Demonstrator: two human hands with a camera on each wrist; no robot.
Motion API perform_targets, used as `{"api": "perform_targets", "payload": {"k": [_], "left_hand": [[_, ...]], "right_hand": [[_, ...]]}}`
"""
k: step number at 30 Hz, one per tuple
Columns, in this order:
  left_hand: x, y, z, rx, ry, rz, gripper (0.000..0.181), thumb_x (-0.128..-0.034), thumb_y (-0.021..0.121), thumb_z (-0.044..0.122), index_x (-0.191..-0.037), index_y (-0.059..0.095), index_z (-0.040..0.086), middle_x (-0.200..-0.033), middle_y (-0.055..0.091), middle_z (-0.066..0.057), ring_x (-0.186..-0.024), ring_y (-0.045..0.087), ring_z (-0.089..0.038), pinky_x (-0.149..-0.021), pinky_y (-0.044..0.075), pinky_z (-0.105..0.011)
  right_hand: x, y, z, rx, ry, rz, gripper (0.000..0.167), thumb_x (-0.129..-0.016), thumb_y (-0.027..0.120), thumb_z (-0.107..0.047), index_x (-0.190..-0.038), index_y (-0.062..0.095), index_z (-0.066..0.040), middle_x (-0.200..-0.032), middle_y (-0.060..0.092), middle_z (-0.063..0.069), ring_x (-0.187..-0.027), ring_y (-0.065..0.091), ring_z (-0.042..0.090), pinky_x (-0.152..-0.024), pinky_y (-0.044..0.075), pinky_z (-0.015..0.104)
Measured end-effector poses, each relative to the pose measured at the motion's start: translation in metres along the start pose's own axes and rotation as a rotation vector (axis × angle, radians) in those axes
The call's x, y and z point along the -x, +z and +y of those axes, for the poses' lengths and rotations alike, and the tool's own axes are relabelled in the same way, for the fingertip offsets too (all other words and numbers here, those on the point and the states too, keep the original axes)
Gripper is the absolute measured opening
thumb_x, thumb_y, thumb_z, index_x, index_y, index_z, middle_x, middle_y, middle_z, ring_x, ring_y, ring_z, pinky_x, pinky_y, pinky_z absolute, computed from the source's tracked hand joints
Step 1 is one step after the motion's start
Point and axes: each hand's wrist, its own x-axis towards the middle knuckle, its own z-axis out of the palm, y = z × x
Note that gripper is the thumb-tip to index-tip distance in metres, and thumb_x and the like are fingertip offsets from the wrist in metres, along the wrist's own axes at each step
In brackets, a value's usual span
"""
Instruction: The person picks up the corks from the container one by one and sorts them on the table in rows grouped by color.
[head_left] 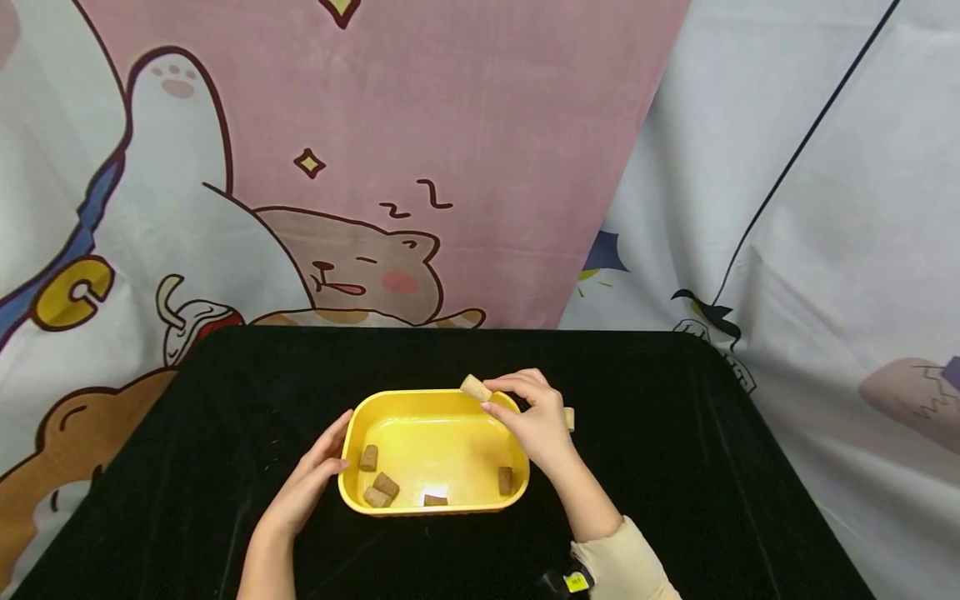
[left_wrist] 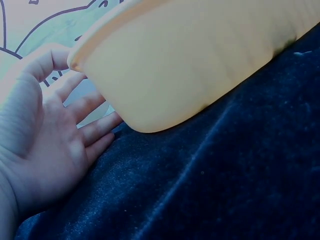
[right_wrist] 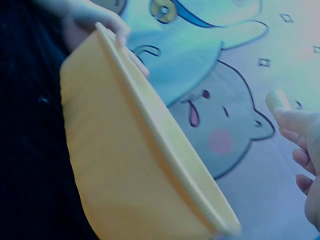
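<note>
A yellow plastic tub point(head_left: 435, 406) stands on the black cloth, its long side toward me. My left hand point(head_left: 311, 475) holds its left end, thumb at the rim and fingers against the outer wall; the left wrist view shows this hand point(left_wrist: 55, 120) close by. Between thumb and forefinger, my right hand point(head_left: 542, 421) pinches a pale cork stopper point(head_left: 476, 388) above the tub's far right rim. That cork point(right_wrist: 276, 101) also shows in the right wrist view. Inside the tub lie several brown corks: a pair point(head_left: 381, 490) near the front left and one cork point(head_left: 506, 481) at the right.
Another pale piece point(head_left: 570, 419) lies right of the tub, partly hidden by my right hand. Black cloth point(head_left: 675, 467) covers the table. A cartoon-printed curtain point(head_left: 480, 167) hangs behind it. A small black object with a yellow label point(head_left: 576, 582) is at my right sleeve.
</note>
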Motion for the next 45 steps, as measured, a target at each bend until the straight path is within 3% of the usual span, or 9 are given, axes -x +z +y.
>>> {"api": "perform_targets", "payload": {"k": [9,19,32,45], "left_hand": [[0.000,-0.001,0.000,-0.004,-0.002,-0.004,0.061,-0.0961,0.045,0.013,-0.152,0.021,0.012,-0.154,0.022,-0.020,-0.138,0.021,-0.038,-0.106,0.010,-0.063],[-0.001,-0.001,-0.001,-0.005,-0.021,0.007,0.062,-0.0959,0.046,0.015,-0.152,0.021,0.013,-0.155,0.021,-0.018,-0.139,0.020,-0.038,-0.105,0.008,-0.064],[0.001,0.002,0.001,-0.008,-0.012,-0.007,0.061,-0.0965,0.045,0.015,-0.152,0.020,0.011,-0.154,0.021,-0.020,-0.138,0.020,-0.039,-0.105,0.007,-0.065],[-0.001,0.001,0.000,0.002,-0.014,0.004,0.062,-0.0954,0.045,0.013,-0.152,0.020,0.011,-0.154,0.022,-0.019,-0.138,0.021,-0.036,-0.107,0.007,-0.063]], "right_hand": [[0.021,-0.042,0.024,0.037,0.090,0.176,0.023,-0.074,0.081,-0.008,-0.096,0.075,-0.010,-0.097,0.067,-0.003,-0.097,0.052,0.012,-0.081,0.041,0.033],[0.044,-0.069,0.058,0.128,0.230,0.275,0.023,-0.076,0.079,-0.010,-0.098,0.073,-0.010,-0.099,0.066,0.000,-0.095,0.050,0.011,-0.083,0.038,0.041],[0.064,-0.079,0.093,0.136,0.404,0.357,0.024,-0.079,0.077,-0.013,-0.102,0.072,-0.009,-0.099,0.065,0.006,-0.093,0.049,0.014,-0.082,0.037,0.041],[0.070,-0.074,0.120,0.193,0.431,0.434,0.022,-0.078,0.078,-0.011,-0.099,0.072,-0.007,-0.095,0.067,0.008,-0.092,0.051,0.017,-0.082,0.038,0.041]]}}
